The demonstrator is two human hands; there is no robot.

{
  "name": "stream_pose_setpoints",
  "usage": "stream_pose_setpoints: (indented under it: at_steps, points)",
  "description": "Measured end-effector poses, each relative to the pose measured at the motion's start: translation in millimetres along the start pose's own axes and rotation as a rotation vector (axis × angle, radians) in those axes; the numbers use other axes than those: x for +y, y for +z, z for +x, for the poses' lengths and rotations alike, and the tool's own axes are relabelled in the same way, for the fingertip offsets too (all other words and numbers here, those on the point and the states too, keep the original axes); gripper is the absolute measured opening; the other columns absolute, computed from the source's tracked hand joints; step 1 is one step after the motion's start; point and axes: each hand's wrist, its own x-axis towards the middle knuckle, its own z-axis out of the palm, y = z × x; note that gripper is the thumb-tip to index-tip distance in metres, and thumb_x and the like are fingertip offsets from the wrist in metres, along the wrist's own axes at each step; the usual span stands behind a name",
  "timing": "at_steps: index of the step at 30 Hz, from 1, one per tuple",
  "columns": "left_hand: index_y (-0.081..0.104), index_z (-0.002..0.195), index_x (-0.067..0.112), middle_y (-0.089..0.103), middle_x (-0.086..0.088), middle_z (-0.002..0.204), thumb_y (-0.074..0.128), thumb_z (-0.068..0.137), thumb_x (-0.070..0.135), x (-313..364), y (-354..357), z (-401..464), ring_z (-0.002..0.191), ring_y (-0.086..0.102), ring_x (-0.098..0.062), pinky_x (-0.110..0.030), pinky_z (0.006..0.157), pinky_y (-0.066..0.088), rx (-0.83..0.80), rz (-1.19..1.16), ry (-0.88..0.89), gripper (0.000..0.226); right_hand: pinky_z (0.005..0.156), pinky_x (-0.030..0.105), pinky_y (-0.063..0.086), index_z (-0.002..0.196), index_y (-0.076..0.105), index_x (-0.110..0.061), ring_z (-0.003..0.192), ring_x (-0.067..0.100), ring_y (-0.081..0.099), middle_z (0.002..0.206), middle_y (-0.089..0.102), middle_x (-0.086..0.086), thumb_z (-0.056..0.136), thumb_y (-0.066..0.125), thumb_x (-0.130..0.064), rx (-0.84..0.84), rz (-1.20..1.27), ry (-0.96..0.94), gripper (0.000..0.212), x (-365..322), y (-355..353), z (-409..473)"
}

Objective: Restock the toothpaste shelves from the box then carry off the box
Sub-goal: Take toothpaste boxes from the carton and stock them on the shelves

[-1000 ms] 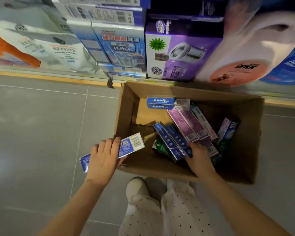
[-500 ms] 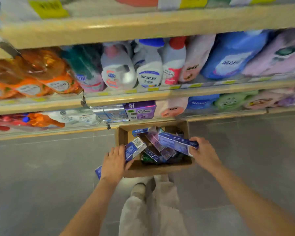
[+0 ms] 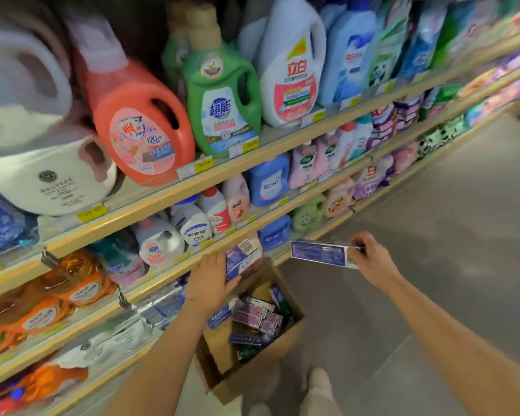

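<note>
Brown corrugated cardboard forms the open box (image 3: 252, 367) that sits on the grey tiled floor (image 3: 433, 235), pressed close to the foot of a long run of store shelves (image 3: 222, 172). Inside it we see a loose jumble of slim rectangular toothpaste cartons (image 3: 257, 318), mostly purple and dark blue, with a green one lower down; they lie at mixed angles, not stacked.

Our left hand (image 3: 209, 282) is raised above the box, fingers curled round a blue and white carton (image 3: 242, 256) with a barcode panel on its end. That carton sits close against the pale wooden edge of a lower shelf, though we cannot tell whether it touches it.

Our right hand (image 3: 373, 256) is out over the floor to the right of the box, fingers pinched on one end of a long dark blue toothpaste carton (image 3: 323, 253), held roughly level and pointing left toward the shelves.

The shelves carry smooth moulded plastic detergent jugs with handles: a coral-red jug (image 3: 141, 121), a green jug (image 3: 222, 97) beside it and a white jug (image 3: 293, 67) further right. Soft refill pouches fill the rows below. Yellow price tags (image 3: 203, 165) line the shelf edges. A light shoe (image 3: 320, 382) shows at the bottom, just right of the box. Much of the scene is blurred.
</note>
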Motion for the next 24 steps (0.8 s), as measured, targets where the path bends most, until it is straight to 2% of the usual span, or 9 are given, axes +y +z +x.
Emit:
stream_pose_setpoints:
  at_steps: [2, 5, 10, 15, 18, 19, 21, 24]
  points:
    - [0.045, 0.122, 0.009, 0.053, -0.009, 0.116, 0.052, 0.088, 0.052, 26.2, -18.8, 10.9, 0.105, 0.05, -0.027, -0.038, 0.084, 0.042, 0.03, 0.017, 0.11, 0.054, 0.06, 0.025, 0.038, 0.115, 0.051, -0.009, 0.084, 0.021, 0.052, 0.102, 0.055, 0.003, 0.094, 0.047, -0.009, 0.062, 0.052, 0.036, 0.022, 8.0, -29.3, -17.3]
    - [0.045, 0.124, 0.011, 0.053, -0.009, 0.117, 0.05, 0.088, 0.054, 72.9, -42.9, 23.7, 0.106, 0.051, -0.027, -0.037, 0.084, 0.041, 0.057, 0.052, 0.249, 0.056, 0.068, 0.027, 0.039, 0.116, 0.053, -0.007, 0.086, 0.023, 0.053, 0.104, 0.058, 0.005, 0.094, 0.048, -0.007, 0.172, 0.115, 0.071, 0.023, 26.5, -75.1, -41.8]
    - [0.043, 0.124, 0.014, 0.052, -0.005, 0.119, 0.051, 0.086, 0.053, 170.9, -71.3, 40.2, 0.11, 0.051, -0.025, -0.035, 0.086, 0.04, 0.1, 0.063, 0.408, 0.054, 0.06, 0.019, 0.036, 0.1, 0.057, -0.01, 0.084, 0.022, 0.053, 0.098, 0.061, 0.006, 0.093, 0.049, -0.004, 0.36, 0.166, 0.083, 0.012, 61.5, -165.6, -90.6]
    - [0.042, 0.129, 0.014, 0.052, -0.005, 0.123, 0.048, 0.083, 0.06, 298.9, -79.0, 37.6, 0.112, 0.051, -0.025, -0.037, 0.087, 0.044, 0.139, -0.018, 0.577, 0.065, 0.073, 0.027, 0.04, 0.091, 0.056, -0.011, 0.09, 0.023, 0.056, 0.096, 0.063, 0.008, 0.092, 0.053, -0.004, 0.562, 0.234, 0.134, 0.007, 121.5, -253.2, -154.8]
    - [0.046, 0.126, 0.015, 0.054, -0.005, 0.123, 0.048, 0.081, 0.063, 384.6, -86.9, 19.6, 0.114, 0.051, -0.024, -0.037, 0.087, 0.046, 0.151, -0.125, 0.677, 0.065, 0.061, 0.01, 0.039, 0.092, 0.06, -0.008, 0.083, 0.018, 0.054, 0.084, 0.062, -0.004, 0.091, 0.053, -0.001, 0.644, 0.252, 0.147, 0.009, 158.2, -302.3, -202.1]
    - [0.048, 0.122, 0.016, 0.055, -0.004, 0.12, 0.053, 0.082, 0.059, 412.7, -91.1, 11.5, 0.112, 0.052, -0.024, -0.036, 0.085, 0.045, 0.161, -0.143, 0.705, 0.06, 0.061, 0.01, 0.039, 0.088, 0.06, -0.013, 0.081, 0.017, 0.054, 0.082, 0.061, -0.007, 0.091, 0.054, -0.001, 0.678, 0.255, 0.146, 0.013, 170.2, -317.7, -217.1]
    - [0.052, 0.114, 0.014, 0.058, -0.006, 0.111, 0.06, 0.081, 0.052, 465.3, -98.7, -7.1, 0.107, 0.055, -0.025, -0.035, 0.081, 0.044, 0.196, -0.237, 0.771, 0.051, 0.065, 0.018, 0.04, 0.08, 0.057, -0.023, 0.079, 0.017, 0.052, 0.081, 0.06, -0.001, 0.091, 0.055, -0.003, 0.746, 0.247, 0.161, 0.023, 191.8, -345.9, -247.5]
    - [0.053, 0.108, 0.012, 0.058, -0.007, 0.107, 0.065, 0.081, 0.043, 531.8, -104.6, -32.5, 0.103, 0.053, -0.026, -0.033, 0.078, 0.039, 0.167, -0.41, 0.851, 0.043, 0.071, 0.027, 0.041, 0.085, 0.058, -0.017, 0.08, 0.019, 0.052, 0.085, 0.06, 0.006, 0.091, 0.055, -0.004, 0.816, 0.233, 0.198, 0.014, 222.3, -378.7, -290.4]
